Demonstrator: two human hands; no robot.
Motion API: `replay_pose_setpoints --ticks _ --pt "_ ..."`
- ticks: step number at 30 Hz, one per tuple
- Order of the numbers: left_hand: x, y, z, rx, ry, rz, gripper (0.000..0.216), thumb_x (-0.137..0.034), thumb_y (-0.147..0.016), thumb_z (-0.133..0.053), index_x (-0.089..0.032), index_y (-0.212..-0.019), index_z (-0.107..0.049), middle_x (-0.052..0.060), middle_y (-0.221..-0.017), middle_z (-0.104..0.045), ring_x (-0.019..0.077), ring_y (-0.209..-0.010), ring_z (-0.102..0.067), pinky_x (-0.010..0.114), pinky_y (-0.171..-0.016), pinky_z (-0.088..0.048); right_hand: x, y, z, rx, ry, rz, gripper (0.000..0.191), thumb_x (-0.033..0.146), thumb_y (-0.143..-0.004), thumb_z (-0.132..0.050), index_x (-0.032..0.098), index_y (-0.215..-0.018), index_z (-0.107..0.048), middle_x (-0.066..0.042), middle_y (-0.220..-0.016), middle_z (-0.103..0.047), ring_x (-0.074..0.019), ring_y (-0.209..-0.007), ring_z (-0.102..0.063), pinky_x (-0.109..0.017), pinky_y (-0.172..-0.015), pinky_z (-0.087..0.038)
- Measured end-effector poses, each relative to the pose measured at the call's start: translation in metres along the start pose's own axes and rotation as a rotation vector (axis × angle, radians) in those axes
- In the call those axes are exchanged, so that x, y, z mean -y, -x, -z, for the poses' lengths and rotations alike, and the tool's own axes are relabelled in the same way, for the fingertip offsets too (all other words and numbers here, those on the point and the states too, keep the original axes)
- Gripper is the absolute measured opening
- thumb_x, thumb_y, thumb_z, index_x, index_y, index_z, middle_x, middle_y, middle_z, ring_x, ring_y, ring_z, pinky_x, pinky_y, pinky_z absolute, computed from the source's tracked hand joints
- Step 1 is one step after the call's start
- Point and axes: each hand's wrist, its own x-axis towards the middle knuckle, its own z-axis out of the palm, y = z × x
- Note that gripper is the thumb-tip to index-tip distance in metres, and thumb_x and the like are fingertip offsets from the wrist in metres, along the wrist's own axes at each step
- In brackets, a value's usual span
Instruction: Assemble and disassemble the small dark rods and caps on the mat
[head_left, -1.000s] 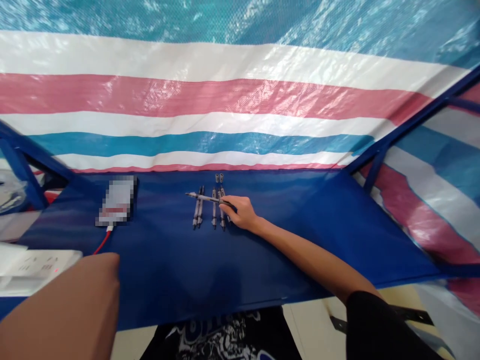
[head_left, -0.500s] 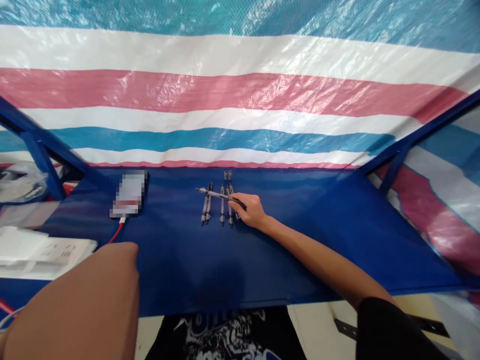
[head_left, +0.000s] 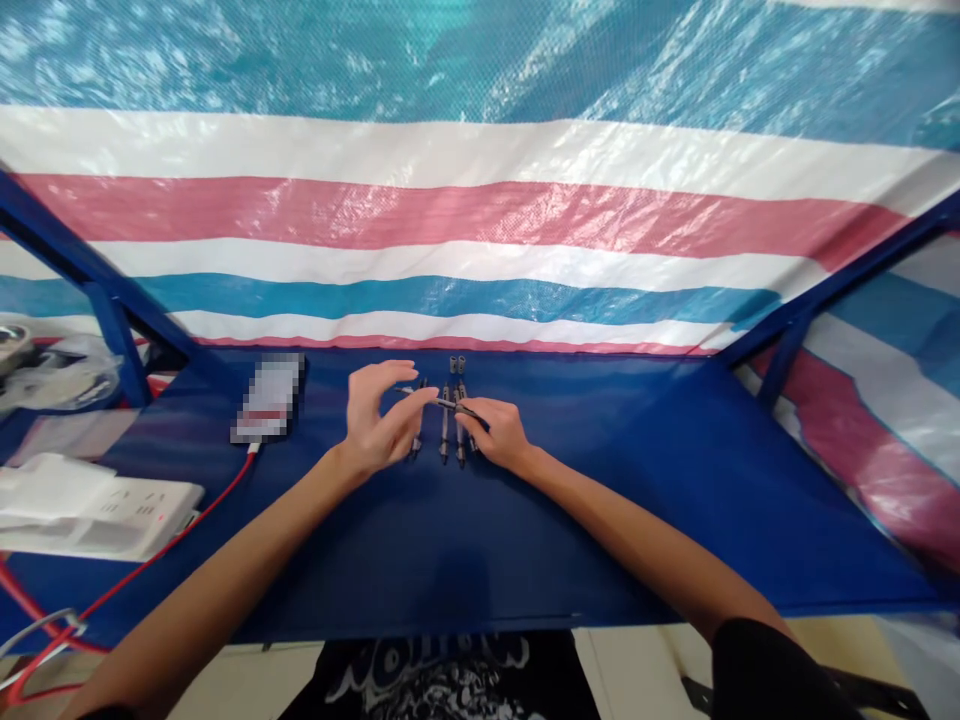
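Note:
My right hand [head_left: 501, 432] is closed around the dark end of a slim grey pen [head_left: 445, 404], which points left above the table. My left hand [head_left: 375, 415] is open beside it, thumb and fingers apart around the pen's far end and hiding part of it. Beneath lie more grey pens; one upright-pointing pen [head_left: 445, 435] and its neighbour [head_left: 460, 440] show between my hands. Others are partly covered by my left hand and my right fingers. Two short grey tubes [head_left: 457, 365] are set side by side behind the row.
The blue table [head_left: 600, 520] ends at a striped plastic sheet [head_left: 480, 215]. A phone [head_left: 268, 398] with a red cable [head_left: 217, 500] lies to the left, near a white power strip [head_left: 142, 515]. Blue frame bars [head_left: 795, 350] slope at both sides.
My left hand has come in from the lower left to the pen's far end, its fingers spread. The right hand still holds the pen in nearly the same place. The view has tilted slightly up.

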Motion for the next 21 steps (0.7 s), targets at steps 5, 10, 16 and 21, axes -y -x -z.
replay_pose_setpoints --ticks 5,10,16,21 --pt "0.008 0.002 -0.01 0.025 -0.138 -0.162 0.025 -0.017 -0.09 -0.05 -0.018 -0.114 -0.059 0.009 -0.104 -0.065 0.0224 -0.104 -0.058 0.04 -0.088 -0.041 -0.001 -0.002 -0.001 0.035 0.086 0.039 0.026 0.03 -0.095 -0.049 0.014 -0.099 -0.069 -0.01 -0.084 -0.07 -0.0183 -0.077 -0.063 -0.031 -0.073 -0.053" --pt "0.008 0.01 -0.019 0.137 -0.117 -0.174 0.021 -0.026 -0.094 -0.05 -0.015 -0.109 -0.06 0.007 -0.091 -0.067 0.0178 -0.083 -0.059 0.033 -0.075 -0.041 -0.002 -0.002 -0.004 0.081 0.129 0.117 0.024 0.028 -0.095 -0.05 0.015 -0.102 -0.069 -0.008 -0.084 -0.07 -0.0179 -0.074 -0.059 -0.032 -0.073 -0.051" --pt "0.012 0.008 -0.027 0.166 -0.141 -0.165 0.019 -0.025 -0.096 -0.046 -0.015 -0.097 -0.061 0.004 -0.079 -0.065 0.0143 -0.069 -0.054 0.028 -0.063 -0.037 -0.001 -0.003 -0.004 0.014 0.191 0.123 0.02 0.029 -0.093 -0.054 0.016 -0.098 -0.069 -0.007 -0.081 -0.071 -0.0194 -0.079 -0.057 -0.037 -0.078 -0.046" --pt "0.014 0.007 -0.029 0.171 -0.121 -0.082 0.023 -0.025 -0.098 -0.042 -0.016 -0.091 -0.062 0.003 -0.077 -0.066 0.0128 -0.066 -0.055 0.027 -0.063 -0.038 -0.001 -0.005 -0.003 -0.002 0.189 0.109 0.02 0.029 -0.094 -0.052 0.016 -0.094 -0.067 -0.007 -0.082 -0.07 -0.019 -0.078 -0.056 -0.037 -0.079 -0.044"
